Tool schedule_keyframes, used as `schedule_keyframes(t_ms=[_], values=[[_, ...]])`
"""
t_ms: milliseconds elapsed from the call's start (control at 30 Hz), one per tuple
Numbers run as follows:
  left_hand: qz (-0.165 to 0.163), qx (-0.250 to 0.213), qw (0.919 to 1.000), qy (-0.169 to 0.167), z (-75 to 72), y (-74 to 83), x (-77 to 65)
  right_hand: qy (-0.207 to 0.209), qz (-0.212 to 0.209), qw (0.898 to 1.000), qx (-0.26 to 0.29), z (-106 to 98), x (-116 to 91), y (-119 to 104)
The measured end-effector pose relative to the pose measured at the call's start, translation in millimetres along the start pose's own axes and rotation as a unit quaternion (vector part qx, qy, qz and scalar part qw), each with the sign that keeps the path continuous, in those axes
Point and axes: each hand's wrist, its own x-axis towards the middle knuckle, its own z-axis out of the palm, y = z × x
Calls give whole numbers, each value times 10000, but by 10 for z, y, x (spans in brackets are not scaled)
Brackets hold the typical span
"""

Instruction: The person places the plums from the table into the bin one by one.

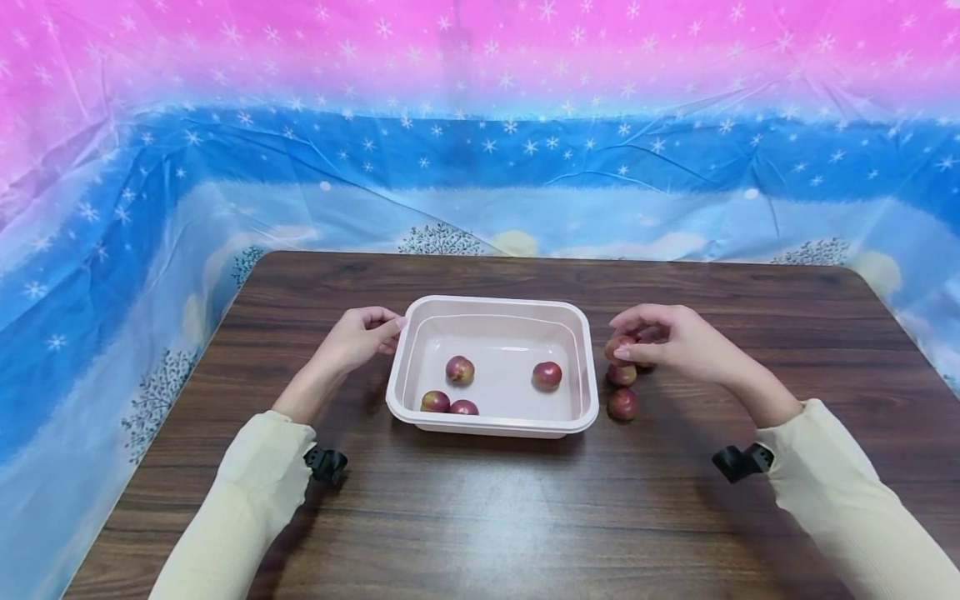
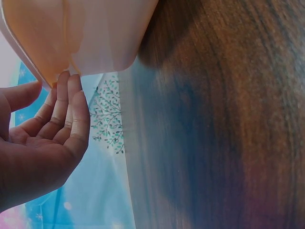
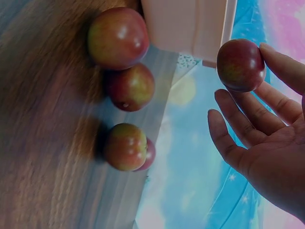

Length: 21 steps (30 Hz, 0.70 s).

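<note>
A pale pink plastic container stands in mid-table with several plums inside, most of them toward its left side. My left hand pinches its left rim, thumb above and fingertips against the outer wall in the left wrist view. To the right of the container, my right hand holds a dark red plum between thumb and fingertips, raised off the table. Below that hand, several more plums lie on the wood, among them a large red-green plum and another with yellowish streaks.
The dark wood-grain table has rounded far corners. Behind it hangs a pink and blue snowflake cloth, which also runs down the left and right sides. A black wrist camera sits at the left cuff, another black camera at the right.
</note>
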Motion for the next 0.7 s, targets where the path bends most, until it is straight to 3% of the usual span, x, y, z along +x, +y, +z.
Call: schedule_keyframes(t_ms=[700], values=[[12,-41,10000,1,5,-5,5,-206,-267,9994,-119,84,252,-222]])
